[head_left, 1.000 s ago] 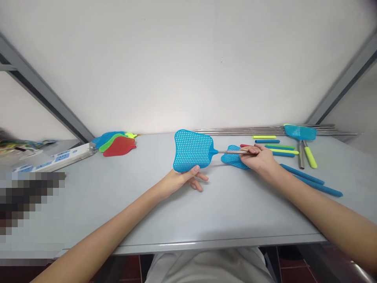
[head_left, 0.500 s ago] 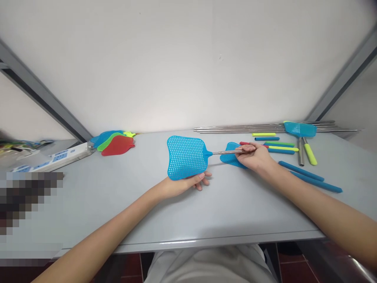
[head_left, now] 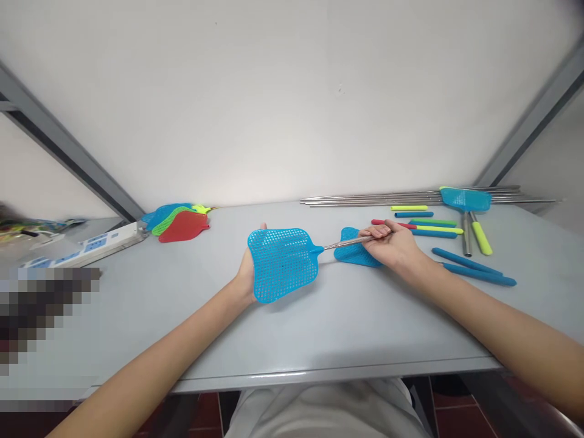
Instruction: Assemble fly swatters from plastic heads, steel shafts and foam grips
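We make out pale marks, perhaps lettering, on the turquoise swatter (head_left: 465,199) at the far right, too small for us to read. The grey surface (head_left: 292,340) runs up to a plain white wall (head_left: 274,91) between slanting grey posts (head_left: 73,146), with red floor tiles (head_left: 460,417) below. In front of us, a blue swatter (head_left: 285,261) is held above the middle of the surface. The right hand (head_left: 395,246) is closed around its metal rod (head_left: 340,244); the left hand (head_left: 246,274) is behind the mesh head, and we cannot tell whether its fingers grip. A second blue swatter (head_left: 349,252) lies beneath the right hand. At left we see a white power strip (head_left: 109,243) beside a red swatter (head_left: 185,226).
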Motion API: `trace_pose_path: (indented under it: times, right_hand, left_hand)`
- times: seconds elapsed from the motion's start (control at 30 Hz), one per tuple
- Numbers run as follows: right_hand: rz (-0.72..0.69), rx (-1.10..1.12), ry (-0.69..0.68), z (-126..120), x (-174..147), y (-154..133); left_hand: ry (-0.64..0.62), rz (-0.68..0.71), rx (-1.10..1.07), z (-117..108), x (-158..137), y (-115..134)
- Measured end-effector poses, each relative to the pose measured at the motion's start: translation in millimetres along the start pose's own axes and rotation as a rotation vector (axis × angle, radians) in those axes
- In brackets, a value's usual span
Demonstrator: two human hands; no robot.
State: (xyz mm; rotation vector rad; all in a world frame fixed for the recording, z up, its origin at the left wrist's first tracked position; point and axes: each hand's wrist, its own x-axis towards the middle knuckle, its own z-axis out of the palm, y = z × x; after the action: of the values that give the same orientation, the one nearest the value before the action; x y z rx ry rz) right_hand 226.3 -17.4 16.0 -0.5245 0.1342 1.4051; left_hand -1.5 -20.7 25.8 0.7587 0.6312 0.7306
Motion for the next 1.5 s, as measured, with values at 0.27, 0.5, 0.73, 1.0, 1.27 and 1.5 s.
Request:
trace_pose_path:
  times: [0.27,0.5,0.73,1.0,1.27,1.5]
  right_hand:
    - [-0.126,0.047,-0.01,4,3,-14]
    - [-0.133,0.019,0.026,5,-2,-10]
    - [-0.231,-0.011,-0.06,7,-17,-1]
    - [-0.197,0.04,-0.028,-1,-11,4]
    - [-0.204,0.038,-0.027,-3,-9,6]
    - [-0.231,0.03,-0.098,-3,-13,6]
  left_hand:
    - [0.088,0.092,0.062,11,-8,5]
    - [0.214,0.061,0.248,10,-6,-15]
    - [0.299,0.087,0.239,10,-5,-30]
    - [0.308,0.059,0.212,12,-5,-31]
    - [0.344,0.03,0.194,16,-6,-32]
    - [0.322,0.023,0.176,15,-7,-34]
